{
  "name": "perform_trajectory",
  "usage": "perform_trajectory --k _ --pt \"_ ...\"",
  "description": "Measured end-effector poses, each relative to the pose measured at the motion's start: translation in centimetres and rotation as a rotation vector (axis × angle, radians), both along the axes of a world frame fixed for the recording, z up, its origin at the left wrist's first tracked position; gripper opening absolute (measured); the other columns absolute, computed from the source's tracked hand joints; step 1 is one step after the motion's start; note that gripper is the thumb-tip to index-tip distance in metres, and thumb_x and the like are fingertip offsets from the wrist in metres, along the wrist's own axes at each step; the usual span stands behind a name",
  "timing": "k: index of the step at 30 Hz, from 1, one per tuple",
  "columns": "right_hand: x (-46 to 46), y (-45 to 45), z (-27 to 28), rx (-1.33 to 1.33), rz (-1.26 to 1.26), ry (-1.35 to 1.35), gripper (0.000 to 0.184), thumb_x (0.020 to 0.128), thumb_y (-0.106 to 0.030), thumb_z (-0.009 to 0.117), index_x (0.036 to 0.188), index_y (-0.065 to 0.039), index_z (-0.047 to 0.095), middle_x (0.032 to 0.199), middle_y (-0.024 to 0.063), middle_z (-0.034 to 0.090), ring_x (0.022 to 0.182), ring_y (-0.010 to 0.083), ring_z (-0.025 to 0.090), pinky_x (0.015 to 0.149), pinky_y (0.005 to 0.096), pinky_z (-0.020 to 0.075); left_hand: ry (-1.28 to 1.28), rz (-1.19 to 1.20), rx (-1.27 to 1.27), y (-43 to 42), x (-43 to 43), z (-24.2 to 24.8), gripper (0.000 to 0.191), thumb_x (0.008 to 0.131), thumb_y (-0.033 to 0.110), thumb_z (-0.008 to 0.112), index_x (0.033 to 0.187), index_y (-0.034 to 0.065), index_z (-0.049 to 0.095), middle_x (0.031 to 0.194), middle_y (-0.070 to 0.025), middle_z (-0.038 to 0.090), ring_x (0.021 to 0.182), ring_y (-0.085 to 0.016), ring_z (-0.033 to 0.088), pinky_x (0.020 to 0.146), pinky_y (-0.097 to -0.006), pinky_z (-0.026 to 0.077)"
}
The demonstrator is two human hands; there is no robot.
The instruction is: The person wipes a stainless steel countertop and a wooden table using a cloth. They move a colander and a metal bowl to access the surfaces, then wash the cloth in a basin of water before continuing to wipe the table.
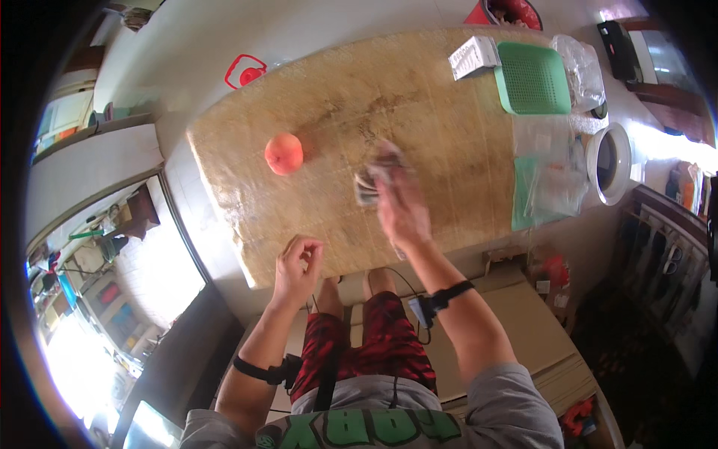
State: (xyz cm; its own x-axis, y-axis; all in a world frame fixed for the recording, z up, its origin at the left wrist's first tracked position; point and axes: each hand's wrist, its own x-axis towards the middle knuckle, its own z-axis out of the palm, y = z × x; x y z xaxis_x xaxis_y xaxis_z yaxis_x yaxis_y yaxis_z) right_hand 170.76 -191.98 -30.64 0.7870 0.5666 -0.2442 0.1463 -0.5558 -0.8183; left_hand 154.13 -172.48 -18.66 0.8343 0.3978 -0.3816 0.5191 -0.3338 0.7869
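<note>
My right hand point(401, 205) is over the middle of the table point(460, 185), blurred by motion, holding a crumpled cloth point(387, 160) against the tabletop. The cloth has pale and dark parts, and a bit of it shows below the palm. My left hand point(300, 264) hovers at the near edge of the table with its fingers loosely curled and nothing visible in it. A round reddish-orange fruit point(284, 154) rests on the table, ahead of my left hand and left of the cloth.
A green perforated plastic basket point(506, 84), a small white box point(472, 58) and clear plastic bags point(580, 73) occupy the far right. Nearer lie more plastic bags point(555, 188), beside a white-rimmed round vessel point(625, 163). Beyond the far edge are a red bin point(477, 14) and a red-handled object point(227, 73).
</note>
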Motion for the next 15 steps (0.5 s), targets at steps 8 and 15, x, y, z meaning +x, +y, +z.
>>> perform_trajectory --k 8,15 --pt "11.9 -0.8 -2.8 -0.341 -0.079 -0.681 0.060 0.095 -0.018 0.055 0.154 -0.015 0.044 0.158 0.0284 0.036 0.147 0.0466 0.034 0.122 0.0537 0.0286 0.159 0.089 -0.003 1.2 -7.3 0.3 0.003 0.095 0.003 0.065 0.096 0.0005 0.066 0.093 -0.0084 0.069 0.081 -0.017 0.068 0.067 -0.0281 0.053" --pt "24.6 10.6 -5.5 -0.137 -0.087 -0.828 0.058 0.097 -0.019 0.054 0.154 -0.025 0.046 0.155 0.0273 0.042 0.146 0.0447 0.037 0.121 0.0547 0.0277 0.194 0.172 -0.001 1.2 -11.3 0.0 0.004 0.093 0.003 0.065 0.096 0.0012 0.067 0.092 -0.0113 0.070 0.078 -0.022 0.069 0.064 -0.0309 0.054"
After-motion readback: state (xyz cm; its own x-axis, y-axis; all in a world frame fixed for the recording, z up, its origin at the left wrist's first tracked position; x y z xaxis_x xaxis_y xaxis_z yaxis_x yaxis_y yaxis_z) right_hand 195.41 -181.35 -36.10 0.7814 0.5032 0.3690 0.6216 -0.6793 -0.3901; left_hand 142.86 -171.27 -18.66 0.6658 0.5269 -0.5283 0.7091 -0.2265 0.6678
